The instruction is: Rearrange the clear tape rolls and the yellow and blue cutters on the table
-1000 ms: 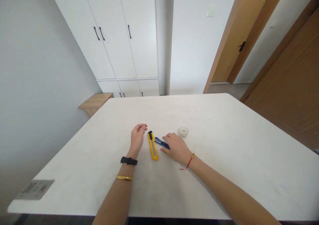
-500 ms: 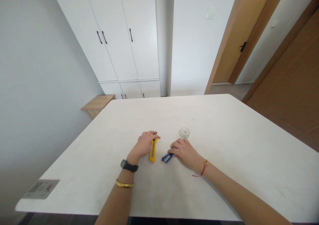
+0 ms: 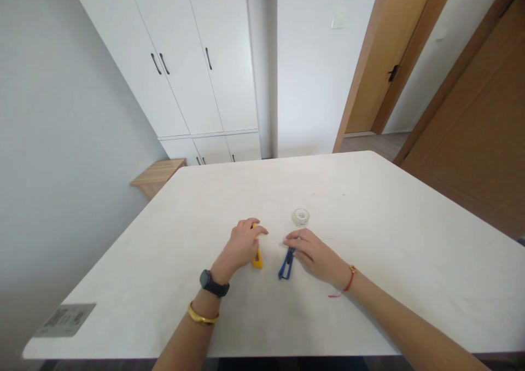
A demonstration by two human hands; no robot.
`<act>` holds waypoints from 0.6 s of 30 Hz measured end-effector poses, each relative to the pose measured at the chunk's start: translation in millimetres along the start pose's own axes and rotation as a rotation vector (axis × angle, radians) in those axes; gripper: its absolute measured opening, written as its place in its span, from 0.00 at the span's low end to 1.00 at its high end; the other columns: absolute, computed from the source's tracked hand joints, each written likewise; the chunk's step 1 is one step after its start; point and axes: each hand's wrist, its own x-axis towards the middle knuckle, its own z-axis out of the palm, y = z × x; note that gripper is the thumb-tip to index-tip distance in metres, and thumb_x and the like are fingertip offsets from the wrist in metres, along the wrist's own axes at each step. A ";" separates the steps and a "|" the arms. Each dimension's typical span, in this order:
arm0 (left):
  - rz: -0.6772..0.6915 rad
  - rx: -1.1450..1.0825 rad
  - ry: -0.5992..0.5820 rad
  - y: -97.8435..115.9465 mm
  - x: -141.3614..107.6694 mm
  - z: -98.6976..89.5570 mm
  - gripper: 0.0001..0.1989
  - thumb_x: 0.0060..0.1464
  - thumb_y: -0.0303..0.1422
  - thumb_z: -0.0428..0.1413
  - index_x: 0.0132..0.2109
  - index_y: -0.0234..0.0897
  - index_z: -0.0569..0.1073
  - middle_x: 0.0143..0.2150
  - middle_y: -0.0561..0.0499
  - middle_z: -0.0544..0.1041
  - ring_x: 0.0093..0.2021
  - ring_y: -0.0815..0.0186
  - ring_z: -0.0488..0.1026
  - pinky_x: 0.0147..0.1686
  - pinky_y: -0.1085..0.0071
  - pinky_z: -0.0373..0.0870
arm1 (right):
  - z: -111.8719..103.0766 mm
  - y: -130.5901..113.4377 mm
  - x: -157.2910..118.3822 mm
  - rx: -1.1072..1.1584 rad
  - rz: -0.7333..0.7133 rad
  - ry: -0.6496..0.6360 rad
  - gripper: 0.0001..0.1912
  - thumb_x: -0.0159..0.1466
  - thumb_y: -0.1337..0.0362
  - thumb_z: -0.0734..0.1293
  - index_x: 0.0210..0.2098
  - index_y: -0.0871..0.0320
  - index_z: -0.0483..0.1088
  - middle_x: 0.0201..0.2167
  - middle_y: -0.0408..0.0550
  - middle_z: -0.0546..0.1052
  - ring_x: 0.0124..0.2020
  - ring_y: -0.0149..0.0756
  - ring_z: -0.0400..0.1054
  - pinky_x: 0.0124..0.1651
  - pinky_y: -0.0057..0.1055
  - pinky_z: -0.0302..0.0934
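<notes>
A yellow utility knife [image 3: 257, 260] lies lengthwise on the white table, its middle covered by my left hand [image 3: 241, 244]. The fingers of that hand curl over the knife's far end, with one finger reaching past it to the right. To the right is a small blue stapler [image 3: 286, 266], its near end pointing toward me and showing a gap in its frame. My right hand [image 3: 311, 251] grips the stapler's far end with its fingertips. A roll of clear tape [image 3: 301, 216] lies just beyond my right hand, apart from it.
The white table [image 3: 197, 207] stretches out on all sides of the hands. A printed label [image 3: 65, 320] sits at its near left corner. Beyond the far edge stand white cabinets [image 3: 229, 97], a low wooden unit [image 3: 159, 173] and a wooden door [image 3: 389, 59].
The blue stapler has turned so its near end points more toward me. My left hand has slid over the yellow knife, hiding more of it. The camera view has shifted slightly.
</notes>
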 end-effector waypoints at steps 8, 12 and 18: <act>-0.113 0.227 -0.012 104.7 -15.5 40.8 0.19 0.57 0.42 0.53 0.46 0.30 0.74 0.42 0.38 0.76 0.45 0.49 0.71 0.43 0.54 0.65 | 14.2 -11.6 87.4 -0.219 -0.022 -0.148 0.19 0.64 0.75 0.59 0.50 0.54 0.71 0.49 0.50 0.74 0.47 0.38 0.66 0.49 0.37 0.60; -0.199 0.244 -0.108 112.1 -13.4 41.6 0.15 0.60 0.33 0.49 0.45 0.29 0.76 0.39 0.36 0.78 0.41 0.49 0.75 0.37 0.58 0.68 | 36.8 -20.3 128.2 -0.467 -0.347 -0.420 0.12 0.66 0.70 0.61 0.43 0.48 0.73 0.49 0.44 0.76 0.49 0.39 0.63 0.45 0.35 0.57; -0.318 0.167 -0.124 108.2 -11.6 35.3 0.14 0.60 0.33 0.48 0.41 0.30 0.75 0.37 0.37 0.79 0.36 0.51 0.78 0.32 0.62 0.69 | 41.9 -18.7 144.8 -0.527 -0.312 -0.480 0.07 0.63 0.71 0.63 0.33 0.56 0.72 0.37 0.49 0.78 0.42 0.40 0.66 0.43 0.35 0.56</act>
